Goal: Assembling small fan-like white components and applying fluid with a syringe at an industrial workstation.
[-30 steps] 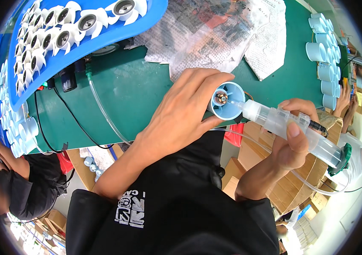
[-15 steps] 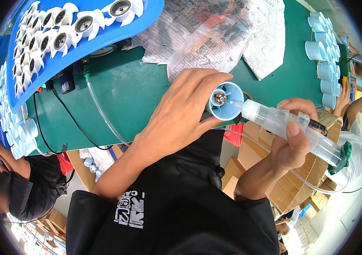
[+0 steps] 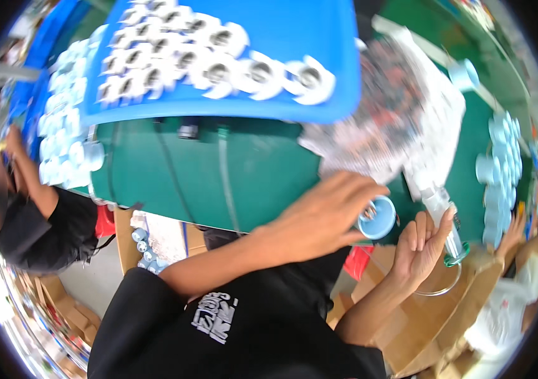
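My left hand (image 3: 322,218) is closed round a light blue round plastic housing (image 3: 381,221). Its open end faces up, and a small metal and copper part shows inside. To the right, my right hand (image 3: 415,245) grips a clear dispensing syringe (image 3: 441,211) with a green cap and a thin tube at its rear end. The syringe's tip points away from me, apart from the housing, over the paper's edge. Motion blur softens the picture.
A blue tray (image 3: 237,110) of white fan wheels (image 3: 217,74) spans the back left. Printed paper (image 3: 436,126) lies on the green table (image 3: 269,170). Light blue housings (image 3: 499,177) stand right; more (image 3: 67,126) stand left. A cardboard box (image 3: 433,328) is below. Other people work on both sides.
The syringe has come out of the housing and swung to point away from me. My view has shifted left, so the tray and paper now appear further right.
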`<state>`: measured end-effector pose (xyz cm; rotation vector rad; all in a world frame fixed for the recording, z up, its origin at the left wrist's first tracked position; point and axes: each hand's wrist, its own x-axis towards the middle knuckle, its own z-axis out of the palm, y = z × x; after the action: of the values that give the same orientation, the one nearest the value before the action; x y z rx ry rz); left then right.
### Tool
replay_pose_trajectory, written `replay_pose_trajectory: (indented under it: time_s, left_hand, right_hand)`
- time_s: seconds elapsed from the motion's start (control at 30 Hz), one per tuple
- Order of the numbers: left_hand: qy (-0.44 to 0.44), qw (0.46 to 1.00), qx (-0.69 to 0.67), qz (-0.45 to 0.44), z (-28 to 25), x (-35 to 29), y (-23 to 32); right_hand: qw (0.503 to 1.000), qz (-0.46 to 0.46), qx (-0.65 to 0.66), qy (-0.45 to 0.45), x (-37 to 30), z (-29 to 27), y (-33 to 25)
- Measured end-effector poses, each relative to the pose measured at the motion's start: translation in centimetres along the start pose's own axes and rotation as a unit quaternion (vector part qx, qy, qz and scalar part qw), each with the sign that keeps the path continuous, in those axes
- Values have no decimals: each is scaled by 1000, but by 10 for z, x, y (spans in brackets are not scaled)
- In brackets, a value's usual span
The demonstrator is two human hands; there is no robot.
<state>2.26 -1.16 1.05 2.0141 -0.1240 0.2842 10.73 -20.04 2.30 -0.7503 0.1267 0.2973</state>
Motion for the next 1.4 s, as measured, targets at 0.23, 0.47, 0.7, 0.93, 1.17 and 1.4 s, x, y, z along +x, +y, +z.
replay_pose_trajectory:
  time_s: [0.23, 0.47, 0.7, 0.93, 1.17, 1.4]
  left_hand:
    - [12, 1000, -5, 2, -6, -11, 3]
    - [20, 1000, -14, 19, -3, -9, -3]
    - [58, 997, 4, 45, -7, -12, -3]
    - [61, 997, 16, 49, -4, -12, -3]
    - [56, 997, 13, 59, -4, -15, -3]
    - [46, 998, 0, 36, -3, -12, 2]
  right_hand:
    - [989, 134, 34, 52, 17, 29, 16]
    - [914, 6, -398, -82, 14, 46, 8]
    - [573, -269, -643, -431, 24, 170, 35]
    - [354, -295, -743, -485, 50, 217, 62]
    - [157, -420, -747, -490, 56, 228, 76]
    - [85, -549, -714, -425, 70, 219, 98]
